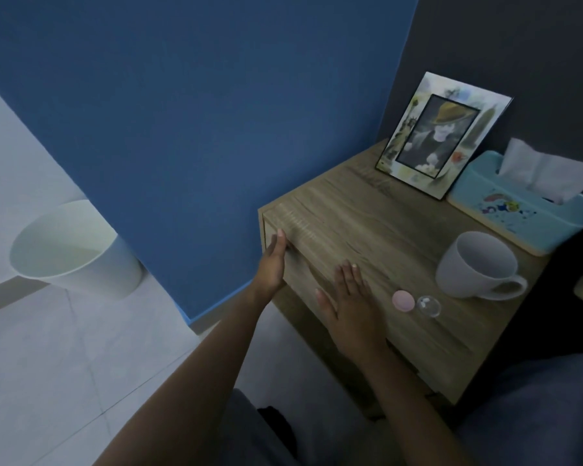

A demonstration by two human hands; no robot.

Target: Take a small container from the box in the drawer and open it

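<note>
- Wooden nightstand beside a blue wall; pink lid and clear container lie apart.
- Left hand presses flat on the drawer front, apparently shut; right hand spread, empty.
- Task looks finished.

Dim, bluish cast overall; no strong light source visible. Brightest at floor and bin, far left of left hand. Darkest beyond right hand, twd wall and lower right corner. Soft shadows only, no glare. Slight motion blur on nightstand front edge by left hand. Wide-angle bend at frame edges; detail soft, noisy throughout.
</note>
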